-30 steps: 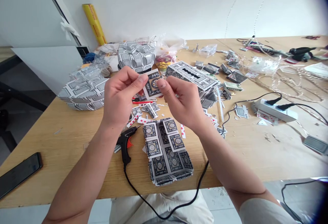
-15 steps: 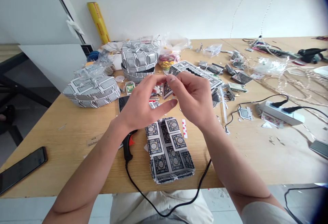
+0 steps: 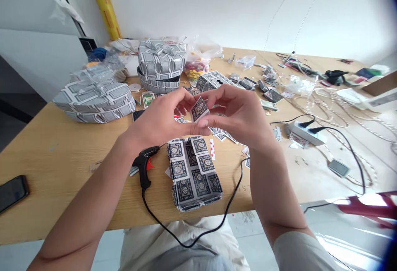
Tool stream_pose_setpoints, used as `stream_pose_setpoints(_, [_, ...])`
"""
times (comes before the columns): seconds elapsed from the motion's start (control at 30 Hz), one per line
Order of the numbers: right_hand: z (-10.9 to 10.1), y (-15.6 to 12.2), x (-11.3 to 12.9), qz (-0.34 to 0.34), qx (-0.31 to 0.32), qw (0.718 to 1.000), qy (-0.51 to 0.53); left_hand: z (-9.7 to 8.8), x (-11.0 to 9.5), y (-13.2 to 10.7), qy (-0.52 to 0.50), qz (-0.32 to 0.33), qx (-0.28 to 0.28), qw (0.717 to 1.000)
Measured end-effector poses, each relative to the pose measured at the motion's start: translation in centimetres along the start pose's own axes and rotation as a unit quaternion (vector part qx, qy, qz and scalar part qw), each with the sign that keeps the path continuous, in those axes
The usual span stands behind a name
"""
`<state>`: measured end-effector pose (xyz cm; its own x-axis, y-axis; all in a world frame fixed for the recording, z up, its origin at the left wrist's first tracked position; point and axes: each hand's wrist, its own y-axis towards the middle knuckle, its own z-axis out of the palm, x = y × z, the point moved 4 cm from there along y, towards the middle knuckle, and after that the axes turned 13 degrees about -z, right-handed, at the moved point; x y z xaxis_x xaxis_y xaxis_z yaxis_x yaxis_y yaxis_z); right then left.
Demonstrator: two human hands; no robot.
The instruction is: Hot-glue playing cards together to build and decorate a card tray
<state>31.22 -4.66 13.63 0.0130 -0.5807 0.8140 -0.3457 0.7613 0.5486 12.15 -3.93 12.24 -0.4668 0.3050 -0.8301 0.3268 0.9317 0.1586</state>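
Both hands meet above the wooden table [image 3: 62,167] and pinch one small folded piece of patterned playing card [image 3: 199,109]. My left hand [image 3: 161,120] grips it from the left with thumb and fingers. From the right, my right hand [image 3: 242,116] closes its fingertips on the same piece. Just below the hands lies a flat panel of glued card squares [image 3: 194,171]. A black glue gun [image 3: 143,165] rests beside that panel, its cord running off the table's front edge.
Two round boxes covered in cards stand at the back left [image 3: 93,99] and back centre [image 3: 161,66]. Card scraps, small packets and wires litter the right half, with a white power strip [image 3: 305,132]. A dark phone [image 3: 12,192] lies front left. A yellow roll [image 3: 105,8] leans on the wall.
The hands have come lower and closer together, and the card piece is folded smaller between them. The view has shifted left and tilted.
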Motion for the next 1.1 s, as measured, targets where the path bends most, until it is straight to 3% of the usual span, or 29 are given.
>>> stream_pose_setpoints(0.1, [-1.1,-2.2,-0.3,0.043,0.017,0.999,0.003,0.8,-0.5,-0.5,0.043,0.003,0.043,0.998])
stream_pose_setpoints(0.23, [-2.1,-6.8,-1.3,0.118,0.037,0.992,0.03,3.3,-0.8,-1.1,0.089,-0.003,0.126,0.988])
stream_pose_setpoints(0.43, [-1.8,-13.9,-2.9,0.202,0.015,0.978,0.053,7.8,-0.4,-1.9,0.125,0.029,0.274,0.953])
stream_pose_setpoints(0.6, [-1.4,-17.9,-4.1,0.225,-0.037,0.972,0.054,9.5,0.4,-2.0,0.143,0.069,0.328,0.931])
stream_pose_setpoints(0.8, [-1.2,-19.8,-4.7,0.223,-0.062,0.97,0.069,9.9,0.3,-2.3,0.173,0.072,0.353,0.917])
stream_pose_setpoints(1.1, [-1.4,-20.1,-4.1,0.174,-0.034,0.984,-0.007,10.1,-0.3,-2.7,0.18,0.071,0.364,0.911])
